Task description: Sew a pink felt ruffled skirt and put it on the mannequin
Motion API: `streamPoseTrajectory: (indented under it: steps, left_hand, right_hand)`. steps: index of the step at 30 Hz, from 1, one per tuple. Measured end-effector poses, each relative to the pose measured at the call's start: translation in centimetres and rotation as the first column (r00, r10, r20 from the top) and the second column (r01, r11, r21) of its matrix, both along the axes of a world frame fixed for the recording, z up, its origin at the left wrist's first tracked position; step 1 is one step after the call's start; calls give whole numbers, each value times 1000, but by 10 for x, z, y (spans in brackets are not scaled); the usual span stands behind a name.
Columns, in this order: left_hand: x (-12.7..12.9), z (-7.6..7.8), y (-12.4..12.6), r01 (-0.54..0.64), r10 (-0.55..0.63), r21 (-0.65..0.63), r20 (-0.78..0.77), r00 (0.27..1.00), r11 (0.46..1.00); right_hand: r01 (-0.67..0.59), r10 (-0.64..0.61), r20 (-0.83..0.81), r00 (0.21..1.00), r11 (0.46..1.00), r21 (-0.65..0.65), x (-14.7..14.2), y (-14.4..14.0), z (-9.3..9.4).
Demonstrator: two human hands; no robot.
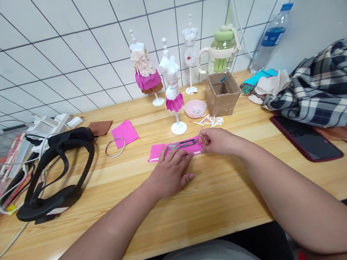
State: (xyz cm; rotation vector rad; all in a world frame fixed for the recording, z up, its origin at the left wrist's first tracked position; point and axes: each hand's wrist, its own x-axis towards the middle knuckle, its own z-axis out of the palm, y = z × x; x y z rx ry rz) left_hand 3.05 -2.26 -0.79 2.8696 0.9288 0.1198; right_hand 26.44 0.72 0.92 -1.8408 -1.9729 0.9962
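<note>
A magenta strip of thin paper or cloth, which of the two I cannot tell, lies flat on the table in front of me. A narrow white strip like tape runs along its near edge. On top rest black thread snips. My left hand lies palm down over the near edge, fingers stretched out and pressing on it. At the right end, my right hand is closed, thumb and fingers pinching the magenta strip's corner. Just beyond stands a white mini mannequin in a magenta ruffled skirt.
Farther back are a dressed mannequin, a bare one, a pink bowl, a cardboard box and white scraps. To the left: a magenta square, a bangle, a black headset. A phone lies right.
</note>
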Motion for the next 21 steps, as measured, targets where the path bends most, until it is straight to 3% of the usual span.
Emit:
streamPoseTrajectory:
  steps: [4, 13, 21]
  left_hand:
    - [0, 0, -1, -5, 5, 8, -13, 1000, 1000]
    - [1, -1, -3, 1, 1, 48, -54, 999, 999]
    - [1, 1, -3, -4, 6, 54, -51, 999, 999]
  right_hand:
    - [44, -45, 52, 998, 999, 27, 5, 4, -2]
    - [-16, 2, 158, 987, 996, 87, 4, 4, -7]
    - [-61, 29, 354, 935, 995, 80, 6, 4, 3]
